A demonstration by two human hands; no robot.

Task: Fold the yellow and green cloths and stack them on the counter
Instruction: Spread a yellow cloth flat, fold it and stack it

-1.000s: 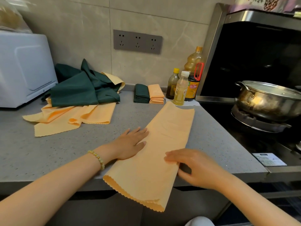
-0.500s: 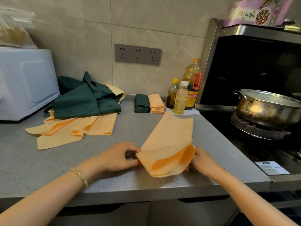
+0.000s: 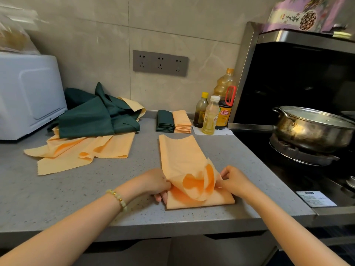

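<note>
Since a second ago you've pulled the yellow cloth (image 3: 180, 156) fully onto the counter (image 3: 76, 192) (its near end was hanging over the edge back then). You've also doubled that end up and over, so the strip now runs pretty much straight away from you instead of slanting right.

Your left hand (image 3: 154, 184) pinches the left side of the raised flap, fingers curled, with a couple tucked under the bottom layer. Your right hand (image 3: 233, 182) pinches the right side. Makes sense to me to hold both sides at once: it keeps the flap square, so the edges should line up when you lay it forward.

The flap is puffed open and not flattened, so I'd call this fold half done.

The far end lies flat, near the green stack (image 3: 164, 121) and yellow stack (image 3: 182, 121) by the wall. Those two sit touching side by side, a handy spot to drop this one.

Plenty left in the unfolded heap (image 3: 90, 121) by the white appliance (image 3: 28, 93) on your left.
</note>
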